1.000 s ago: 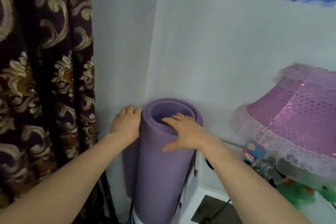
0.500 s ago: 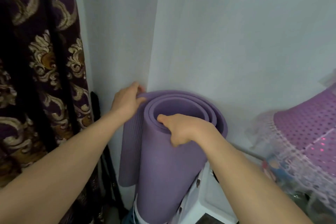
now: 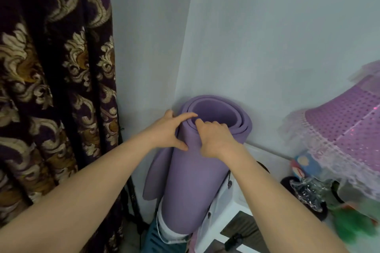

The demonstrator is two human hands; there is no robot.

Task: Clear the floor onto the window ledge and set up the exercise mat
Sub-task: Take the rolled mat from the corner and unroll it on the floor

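Observation:
A rolled purple exercise mat point(image 3: 193, 187) stands upright in the room's corner, its open end facing up. A loose outer flap hangs off its left side. My left hand point(image 3: 167, 132) grips the roll's top left edge, index finger over the rim and thumb on the outside. My right hand point(image 3: 216, 137) holds the near rim, fingers curled over into the hollow. The mat's bottom end is hidden behind white and blue things at the floor.
A dark patterned curtain point(image 3: 53, 88) hangs at the left. Pale walls point(image 3: 267, 47) meet behind the mat. A white cabinet point(image 3: 232, 211) stands to the right, bearing a pink lace-trimmed cover point(image 3: 345, 121), a glass dish point(image 3: 310, 193) and toys.
My left hand has come forward from the roll's far left side onto its top edge, beside my right hand. The view has shifted slightly; the mat stays in the corner.

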